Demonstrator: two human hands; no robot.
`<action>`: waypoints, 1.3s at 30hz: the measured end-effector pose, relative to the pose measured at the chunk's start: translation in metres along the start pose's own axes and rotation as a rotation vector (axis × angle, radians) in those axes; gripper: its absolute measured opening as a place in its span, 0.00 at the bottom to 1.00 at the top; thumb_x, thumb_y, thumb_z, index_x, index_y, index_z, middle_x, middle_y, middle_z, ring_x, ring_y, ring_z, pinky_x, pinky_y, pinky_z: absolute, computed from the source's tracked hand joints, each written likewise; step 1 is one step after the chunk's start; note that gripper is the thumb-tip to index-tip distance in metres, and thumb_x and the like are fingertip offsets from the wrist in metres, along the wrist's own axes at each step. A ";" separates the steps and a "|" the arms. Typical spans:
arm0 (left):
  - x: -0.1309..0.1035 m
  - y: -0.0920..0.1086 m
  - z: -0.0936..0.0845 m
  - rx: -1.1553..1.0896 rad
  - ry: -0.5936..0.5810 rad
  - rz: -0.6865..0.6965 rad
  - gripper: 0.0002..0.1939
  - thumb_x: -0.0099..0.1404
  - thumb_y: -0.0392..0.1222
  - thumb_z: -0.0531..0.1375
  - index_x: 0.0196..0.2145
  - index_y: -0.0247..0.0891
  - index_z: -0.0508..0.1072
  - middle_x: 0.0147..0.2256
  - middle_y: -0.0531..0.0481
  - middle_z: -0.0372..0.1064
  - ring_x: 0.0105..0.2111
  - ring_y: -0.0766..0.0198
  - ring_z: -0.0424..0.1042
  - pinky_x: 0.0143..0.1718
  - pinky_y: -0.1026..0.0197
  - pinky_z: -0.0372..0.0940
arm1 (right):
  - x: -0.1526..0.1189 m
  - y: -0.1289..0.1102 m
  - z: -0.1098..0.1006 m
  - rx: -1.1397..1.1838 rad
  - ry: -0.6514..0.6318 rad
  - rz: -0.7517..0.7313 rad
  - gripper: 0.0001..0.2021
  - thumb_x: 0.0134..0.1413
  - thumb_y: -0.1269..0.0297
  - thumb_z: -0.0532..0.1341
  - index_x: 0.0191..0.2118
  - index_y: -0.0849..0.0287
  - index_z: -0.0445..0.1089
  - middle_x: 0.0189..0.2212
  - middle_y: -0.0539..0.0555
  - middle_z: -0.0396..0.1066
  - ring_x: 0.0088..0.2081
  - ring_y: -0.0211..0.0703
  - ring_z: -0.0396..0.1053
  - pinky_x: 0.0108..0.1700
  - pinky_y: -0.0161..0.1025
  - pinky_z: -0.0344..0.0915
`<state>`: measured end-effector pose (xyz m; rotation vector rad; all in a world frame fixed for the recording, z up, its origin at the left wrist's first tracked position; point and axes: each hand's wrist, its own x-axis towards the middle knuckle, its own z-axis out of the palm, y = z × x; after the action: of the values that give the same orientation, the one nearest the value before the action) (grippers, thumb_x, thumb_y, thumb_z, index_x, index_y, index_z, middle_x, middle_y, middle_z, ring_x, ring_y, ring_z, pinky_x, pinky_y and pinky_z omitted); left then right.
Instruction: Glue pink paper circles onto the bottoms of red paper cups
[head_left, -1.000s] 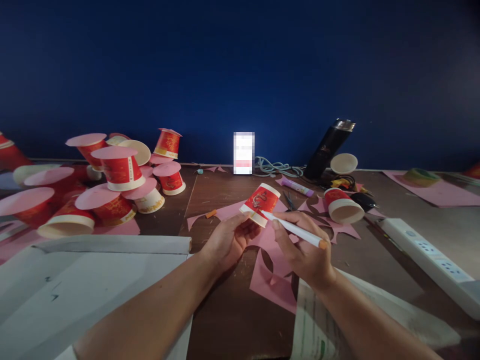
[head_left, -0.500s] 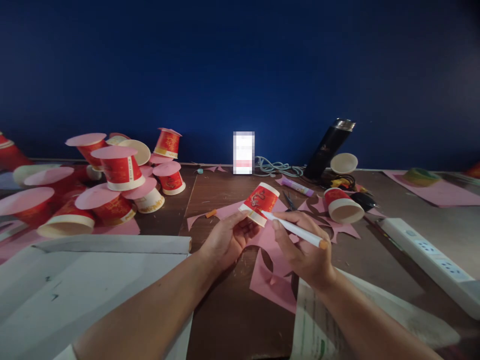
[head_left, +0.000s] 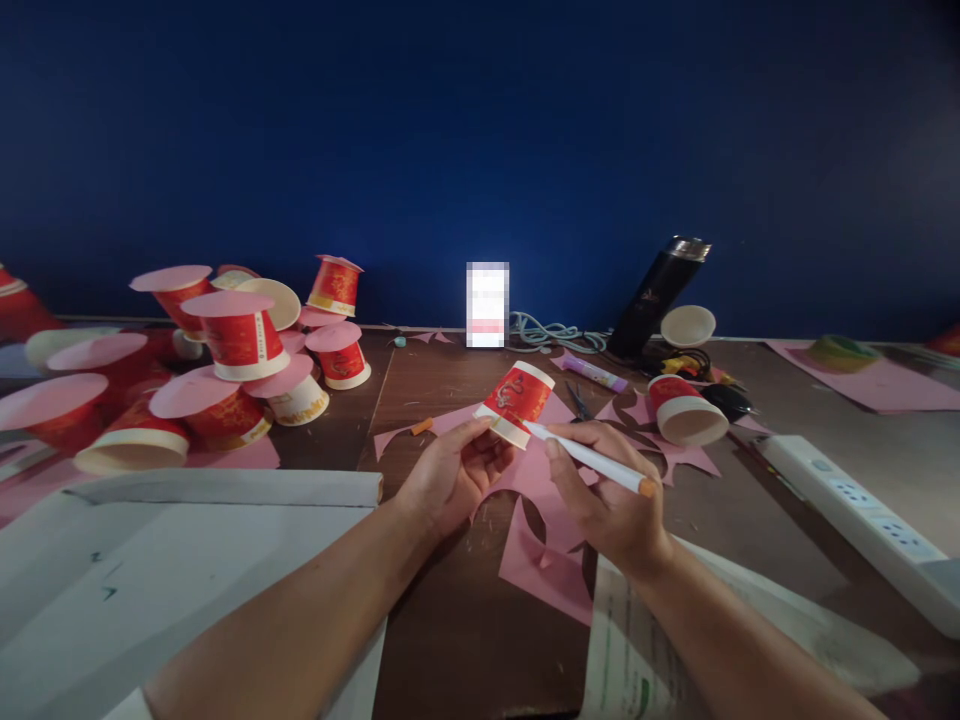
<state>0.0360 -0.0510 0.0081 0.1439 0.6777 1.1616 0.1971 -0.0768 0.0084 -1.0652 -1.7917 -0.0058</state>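
Note:
A red and white paper cup [head_left: 519,400] with a dragon print is tilted in my left hand [head_left: 454,475], thumb on its rim and fingers beneath. My right hand [head_left: 611,500] holds a white marker [head_left: 596,458] with an orange end. The marker's tip is at the cup's lower right side; whether it touches I cannot tell. An orange marker cap [head_left: 421,427] lies on the table to the left. Under both hands are cut scraps of pink paper [head_left: 544,570].
Several red cups with pink paper discs [head_left: 238,335] are piled at left, behind a white sheet [head_left: 225,590]. Another cup [head_left: 686,410], scissors [head_left: 577,400], a purple glue stick [head_left: 594,374], a black flask [head_left: 652,300] and a power strip [head_left: 862,520] lie right. A lit phone [head_left: 487,305] stands behind.
The cup and my left hand have shifted slightly left and up, with the cup turned a little. My right hand and the marker have hardly moved.

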 end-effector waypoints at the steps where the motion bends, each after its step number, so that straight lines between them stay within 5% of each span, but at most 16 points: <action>1: 0.000 0.000 0.000 -0.003 -0.001 0.002 0.06 0.61 0.29 0.57 0.29 0.31 0.73 0.27 0.47 0.71 0.27 0.67 0.71 0.34 0.62 0.68 | 0.000 0.000 0.000 0.000 0.000 0.001 0.07 0.54 0.70 0.61 0.40 0.58 0.71 0.30 0.52 0.74 0.31 0.40 0.71 0.36 0.39 0.68; 39: 0.001 0.004 -0.001 -0.015 0.019 0.023 0.06 0.60 0.29 0.57 0.28 0.31 0.72 0.27 0.46 0.72 0.26 0.67 0.72 0.31 0.63 0.70 | 0.000 0.002 0.000 0.026 0.001 0.013 0.07 0.52 0.72 0.62 0.39 0.58 0.71 0.30 0.50 0.73 0.30 0.37 0.70 0.35 0.36 0.66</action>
<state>0.0326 -0.0490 0.0086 0.1285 0.6854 1.1914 0.1986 -0.0759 0.0073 -1.0578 -1.7791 0.0246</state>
